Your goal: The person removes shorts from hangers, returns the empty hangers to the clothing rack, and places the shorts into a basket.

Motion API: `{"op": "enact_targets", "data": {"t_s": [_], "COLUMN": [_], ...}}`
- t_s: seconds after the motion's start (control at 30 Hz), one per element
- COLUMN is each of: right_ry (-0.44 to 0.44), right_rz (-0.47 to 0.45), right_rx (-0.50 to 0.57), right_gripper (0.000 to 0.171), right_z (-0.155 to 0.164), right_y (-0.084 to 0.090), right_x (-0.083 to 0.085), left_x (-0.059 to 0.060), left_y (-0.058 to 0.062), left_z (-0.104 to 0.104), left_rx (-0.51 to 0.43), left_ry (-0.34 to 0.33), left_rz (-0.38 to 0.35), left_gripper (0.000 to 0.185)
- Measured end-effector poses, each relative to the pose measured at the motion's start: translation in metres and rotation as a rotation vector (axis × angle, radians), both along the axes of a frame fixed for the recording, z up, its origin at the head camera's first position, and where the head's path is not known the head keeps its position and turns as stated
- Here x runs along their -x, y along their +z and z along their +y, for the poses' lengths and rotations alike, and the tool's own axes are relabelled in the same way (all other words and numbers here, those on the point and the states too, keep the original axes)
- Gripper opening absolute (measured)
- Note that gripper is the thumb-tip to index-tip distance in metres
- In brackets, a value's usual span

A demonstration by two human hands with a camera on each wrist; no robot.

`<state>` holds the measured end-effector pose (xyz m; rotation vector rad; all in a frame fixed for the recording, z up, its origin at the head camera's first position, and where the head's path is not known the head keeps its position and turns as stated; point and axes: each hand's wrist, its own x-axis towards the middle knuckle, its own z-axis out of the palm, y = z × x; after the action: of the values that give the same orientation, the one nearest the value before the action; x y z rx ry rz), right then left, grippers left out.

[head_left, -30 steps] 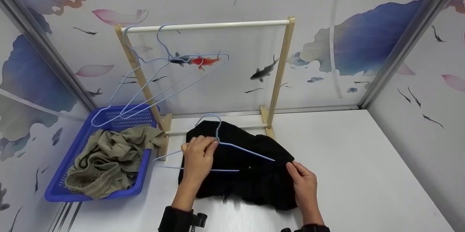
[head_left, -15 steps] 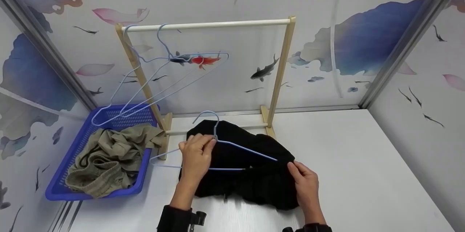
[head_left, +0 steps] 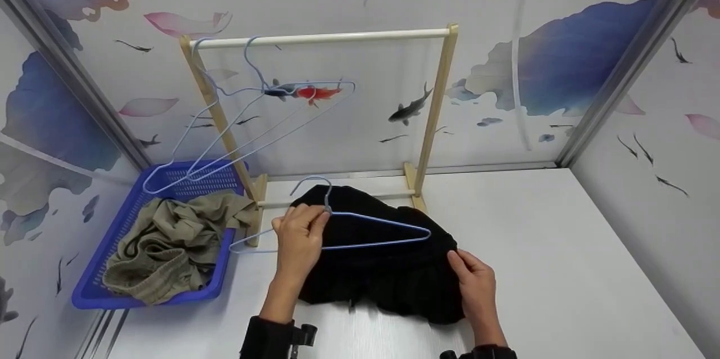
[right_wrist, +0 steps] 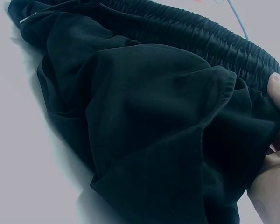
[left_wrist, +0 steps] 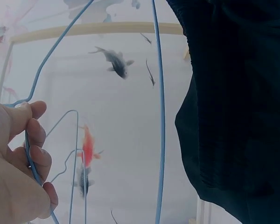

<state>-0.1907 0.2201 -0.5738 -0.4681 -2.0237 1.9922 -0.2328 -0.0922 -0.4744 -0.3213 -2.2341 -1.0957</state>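
Note:
In the head view my left hand (head_left: 299, 235) pinches a light blue wire hanger (head_left: 377, 244) just below its hook. The left wrist view shows my fingers (left_wrist: 36, 133) curled round its wire. The hanger's right end is visible over a black garment with an elastic waistband (right_wrist: 191, 28), probably trousers or shorts. The black garment (head_left: 388, 286) lies bunched on the table in front of the rack. My right hand (head_left: 477, 286) grips it at the right end of its waistband, thumb on top. Folds hide the garment's legs.
A wooden rack (head_left: 442, 77) with a white rail (head_left: 337, 38) stands behind; two blue hangers (head_left: 216, 142) hang at its left. A blue basket (head_left: 90, 286) with khaki clothing (head_left: 163, 246) sits at left. White table surface (head_left: 562, 269) extends to the right.
The hanger has shifted slightly left. Its right end, earlier hidden inside the black garment's waistband, has come out and now shows whole. My right hand keeps its grip, having moved only a little.

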Motion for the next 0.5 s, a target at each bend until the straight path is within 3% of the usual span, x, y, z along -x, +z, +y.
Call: {"op": "enact_targets", "data": {"t_s": [0.5], "right_ry": [0.098], "right_rz": [-0.125], "right_rx": [-0.187], "right_gripper": [0.044], "right_z": [0.0009], "right_y": [-0.0011], "right_x": [-0.0003], "left_x": [-0.0030], "left_y": [0.0017], "left_z": [0.0026], "left_rx": [-0.002], "left_ry": [-0.023], "left_rz": [0.007], "left_gripper": [0.006]}}
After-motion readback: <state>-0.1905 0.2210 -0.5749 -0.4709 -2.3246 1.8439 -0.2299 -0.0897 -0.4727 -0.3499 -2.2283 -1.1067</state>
